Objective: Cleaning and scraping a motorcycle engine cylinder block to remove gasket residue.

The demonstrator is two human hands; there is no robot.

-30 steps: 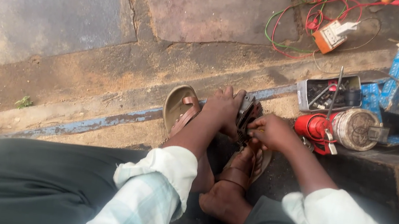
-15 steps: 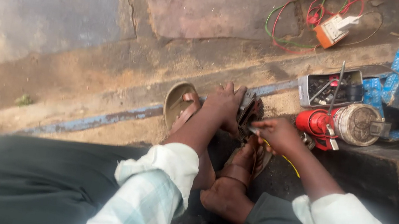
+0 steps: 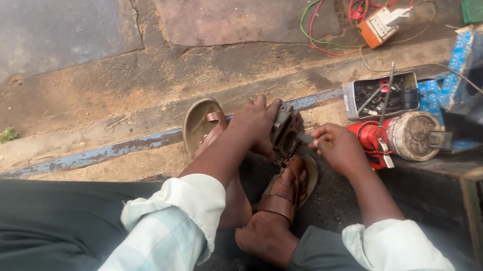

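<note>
Seen from above, a seated person works over a concrete floor. Left of centre lies a brown sandal (image 3: 200,125). The left hand (image 3: 257,125) wraps its fingers around a dark metal engine-like part (image 3: 286,134), which stands at mid-frame, just above the person's sandalled foot (image 3: 284,191). The right hand (image 3: 339,148), fingers curled, pinches a thin tool (too small to identify) against that part. Further right sit a red motor (image 3: 393,137), a tin of small tools (image 3: 380,95) and, at upper right, tangled wires (image 3: 338,18).
</note>
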